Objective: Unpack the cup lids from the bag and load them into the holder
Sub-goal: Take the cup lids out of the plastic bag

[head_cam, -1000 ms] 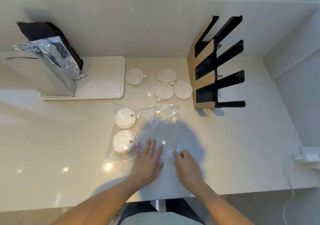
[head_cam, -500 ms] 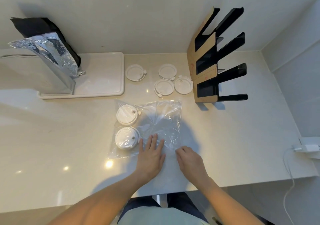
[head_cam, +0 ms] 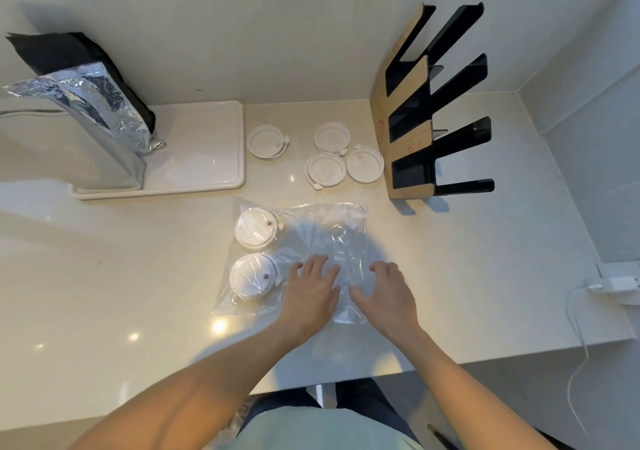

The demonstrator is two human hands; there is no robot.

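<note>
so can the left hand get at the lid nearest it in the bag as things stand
Probably not directly. The left hand lies flat on the clear bag right beside the nearer lid, but that lid sits inside the plastic, so the film covers it. The hand would have to go in through the bag's opening first.

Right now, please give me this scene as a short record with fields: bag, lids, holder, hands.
bag: clear plastic bag, flat on the counter
lids in bag: two stacks, at its left side
lids out: four, loose on the counter
holder: black rack, slots look empty
left hand: flat on the bag
right hand: fingers spread over the bag
</note>
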